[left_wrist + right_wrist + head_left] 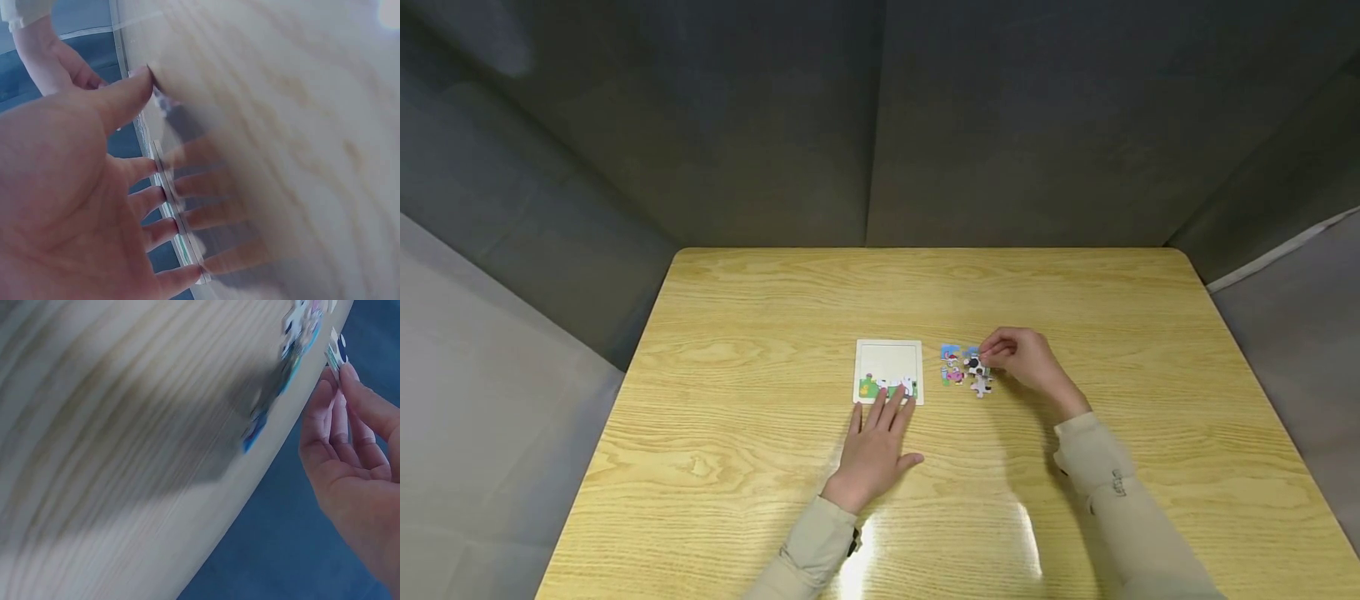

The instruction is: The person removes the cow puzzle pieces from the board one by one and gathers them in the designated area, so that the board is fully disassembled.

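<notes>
A shallow square puzzle tray [889,342] with a pale rim lies on the table, with green and white printed pieces filling its bottom row. My left hand [872,454] lies at its near edge, fingers spread and nearly straight, fingertips over the lower rim and bottom row. To the right of the tray, my right hand [1021,360] pinches a jigsaw piece [338,349] between thumb and fingertips. This piece is white with dark patches and a green edge, held above the loose pieces. Several of these loose jigsaw pieces [953,376], printed in blue, pink and white, lie close together beneath it.
The wood-grain table [737,417] spreads out on all sides of the tray and pieces. Dark grey curtain panels [775,125] stand behind its far edge, with lighter grey cloth [490,417] on the left side.
</notes>
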### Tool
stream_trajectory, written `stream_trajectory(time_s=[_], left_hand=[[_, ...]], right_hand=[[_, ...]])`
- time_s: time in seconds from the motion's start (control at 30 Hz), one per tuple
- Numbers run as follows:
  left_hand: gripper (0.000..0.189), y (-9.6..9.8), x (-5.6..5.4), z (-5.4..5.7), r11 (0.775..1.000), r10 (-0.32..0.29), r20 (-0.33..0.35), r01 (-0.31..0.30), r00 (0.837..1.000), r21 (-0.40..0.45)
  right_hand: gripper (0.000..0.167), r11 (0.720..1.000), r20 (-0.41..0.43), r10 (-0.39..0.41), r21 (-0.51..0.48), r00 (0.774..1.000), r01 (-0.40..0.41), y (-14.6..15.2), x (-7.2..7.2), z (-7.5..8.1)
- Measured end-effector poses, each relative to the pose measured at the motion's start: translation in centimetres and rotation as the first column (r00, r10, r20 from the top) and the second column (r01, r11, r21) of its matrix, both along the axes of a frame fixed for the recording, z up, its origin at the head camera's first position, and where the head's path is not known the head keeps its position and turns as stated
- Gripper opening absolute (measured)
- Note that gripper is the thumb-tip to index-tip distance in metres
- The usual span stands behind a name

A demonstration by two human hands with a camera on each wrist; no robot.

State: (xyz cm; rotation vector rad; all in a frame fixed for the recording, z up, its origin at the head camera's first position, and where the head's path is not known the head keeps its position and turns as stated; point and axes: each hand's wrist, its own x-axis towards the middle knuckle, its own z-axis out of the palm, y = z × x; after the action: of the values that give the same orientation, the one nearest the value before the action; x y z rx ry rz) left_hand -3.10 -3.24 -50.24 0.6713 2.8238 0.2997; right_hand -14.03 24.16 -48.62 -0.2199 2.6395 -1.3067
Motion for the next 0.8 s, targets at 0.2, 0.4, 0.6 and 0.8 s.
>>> stream_trajectory(time_s=[0.2,0.4,0.6,0.8], left_hand=[[0.081,0.0,0.0,0.0,1.0,-0.004,-0.006,0.004,1.0,-0.003],[0.081,0.1,0.0,-0.1,1.0,-0.007,0.001,0.007,1.0,-0.01],[0.081,0.0,0.1,-0.1,1.0,-0.006,-0.002,0.006,1.0,-0.017],[0.081,0.0,0.1,-0.1,1.0,-0.008,-0.022,0.008,1.0,-0.004]], right_hand=[[0.01,1.0,0.003,-0.013,0.012,1.0,0.013,2.0,0.7,-0.1],[0.012,0.999,0.027,-0.035,0.036,0.999,0.034,3.9,1.6,-0.6],[0.011,0.999,0.026,-0.023,0.043,0.999,0.022,4.9,2.3,-1.4],[0.014,0.999,-0.04,-0.036,0.039,0.999,0.037,4.6,2.5,-2.0]])
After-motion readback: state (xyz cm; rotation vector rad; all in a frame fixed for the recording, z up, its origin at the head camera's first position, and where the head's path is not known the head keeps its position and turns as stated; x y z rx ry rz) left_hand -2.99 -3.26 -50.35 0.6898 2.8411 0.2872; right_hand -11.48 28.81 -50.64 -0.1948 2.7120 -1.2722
